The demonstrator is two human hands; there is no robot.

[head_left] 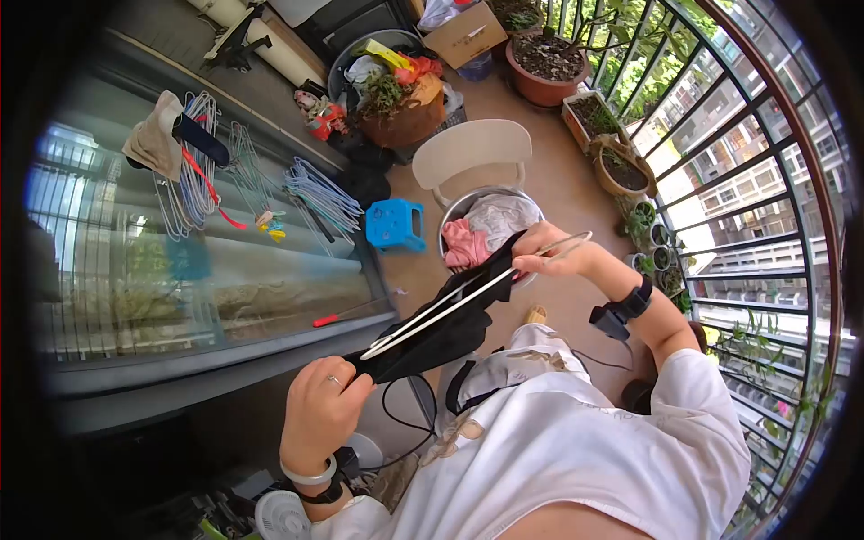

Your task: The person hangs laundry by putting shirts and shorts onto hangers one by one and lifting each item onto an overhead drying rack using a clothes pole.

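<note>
A black garment (441,335) stretches between my two hands, with a white hanger (457,301) lying along it. My right hand (553,250) is closed on the hanger near its hook end and on the garment's upper edge. At the garment's lower left end, my left hand (326,405) is closed on the cloth, close to the hanger's far tip. Beyond the garment, a metal basin (443,236) holds pink cloth (464,244) and whitish cloth (500,219), in front of a beige chair (472,148).
A blue stool (394,225) stands left of the basin. Bunches of hangers (324,198) hang by the window at left. Potted plants (546,67) line the railing (769,171) at right. A filled tub (400,108) stands at the back.
</note>
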